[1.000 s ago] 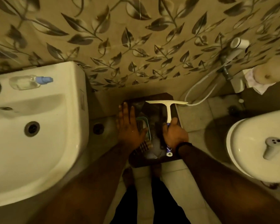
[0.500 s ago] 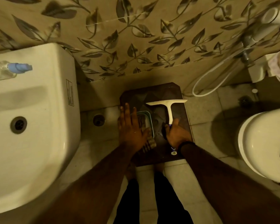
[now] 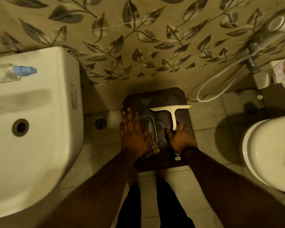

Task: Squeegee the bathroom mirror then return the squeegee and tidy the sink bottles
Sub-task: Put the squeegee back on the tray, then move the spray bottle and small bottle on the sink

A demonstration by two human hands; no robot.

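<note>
A white squeegee (image 3: 171, 111) lies on a dark brown stool (image 3: 156, 99) on the floor, blade towards the wall. My right hand (image 3: 179, 140) is closed around its blue-tipped handle. My left hand (image 3: 133, 134) rests flat, fingers apart, on the left rim of a clear rectangular container (image 3: 148, 127) that sits on the stool; a striped cloth (image 3: 152, 151) pokes out beneath it. A clear bottle with a blue cap (image 3: 11, 73) lies on its side on the back ledge of the white sink (image 3: 39, 145) at the left.
A white toilet (image 3: 268, 153) stands at the right. A bidet sprayer and its hose (image 3: 220, 83) hang on the leaf-patterned wall. Floor drains (image 3: 101, 123) sit in the tiled floor beside the stool. My legs are below, between sink and toilet.
The view has shifted and drawn a little closer to the stool. Both hands have stayed on the container and the squeegee handle, with the squeegee lying on the stool.
</note>
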